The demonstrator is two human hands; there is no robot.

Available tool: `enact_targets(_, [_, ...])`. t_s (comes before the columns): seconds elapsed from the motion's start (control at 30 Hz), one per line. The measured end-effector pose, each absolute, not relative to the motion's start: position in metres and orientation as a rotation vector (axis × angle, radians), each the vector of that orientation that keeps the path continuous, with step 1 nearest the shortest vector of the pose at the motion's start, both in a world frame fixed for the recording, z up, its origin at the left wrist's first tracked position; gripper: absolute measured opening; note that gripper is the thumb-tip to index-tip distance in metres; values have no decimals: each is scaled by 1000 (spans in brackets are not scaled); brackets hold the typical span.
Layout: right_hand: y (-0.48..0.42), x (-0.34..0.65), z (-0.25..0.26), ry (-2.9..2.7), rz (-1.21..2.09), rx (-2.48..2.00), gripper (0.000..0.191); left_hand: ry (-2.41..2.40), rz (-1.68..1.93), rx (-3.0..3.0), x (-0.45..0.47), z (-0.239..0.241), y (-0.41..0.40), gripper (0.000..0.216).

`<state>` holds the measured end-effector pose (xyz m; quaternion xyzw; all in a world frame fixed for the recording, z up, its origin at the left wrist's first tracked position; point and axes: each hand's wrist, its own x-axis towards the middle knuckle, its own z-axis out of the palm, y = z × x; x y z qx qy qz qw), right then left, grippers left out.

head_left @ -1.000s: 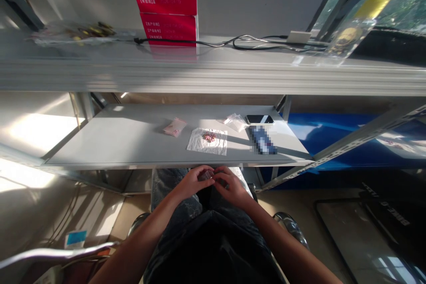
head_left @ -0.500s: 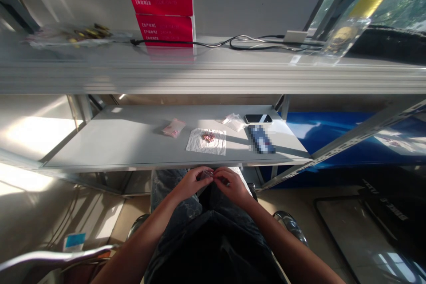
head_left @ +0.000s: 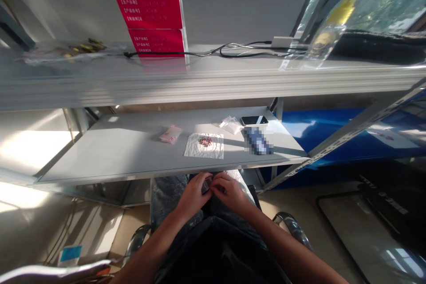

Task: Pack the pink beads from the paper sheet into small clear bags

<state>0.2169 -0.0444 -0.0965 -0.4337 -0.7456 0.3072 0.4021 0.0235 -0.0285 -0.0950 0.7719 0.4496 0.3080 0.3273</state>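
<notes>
Over my lap, just below the front edge of the grey shelf, my left hand and my right hand meet. Both pinch a small clear bag between their fingertips; its contents are too small to make out. On the shelf above them lies a white sheet with a little heap of pink pills. A small bag of pink pills lies left of the sheet.
Some empty clear bags, a dark phone and a blurred flat item lie at the shelf's right. The upper shelf carries red boxes, a black cable and plastic packets. Chair arms flank my legs.
The view has tilted a little, so the shelf sits lower and to the left. My hands stay together on the small bag, fingers working slightly.
</notes>
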Motion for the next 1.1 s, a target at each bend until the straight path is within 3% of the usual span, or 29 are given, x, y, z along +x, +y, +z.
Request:
enact_targets(0.53, [-47, 223, -76, -2004, 647, -1039, 15, 1128, 736, 2061, 24, -58, -39, 46])
enact_targets(0.93, [-48, 228, -67, -1994, 710, -1038, 23, 1041, 621, 1554, 5, -53, -21, 45])
enact_targets(1.1, [-47, 232, -66, -1868, 849, -1109, 41, 936, 915, 1118, -3, -41, 11, 45])
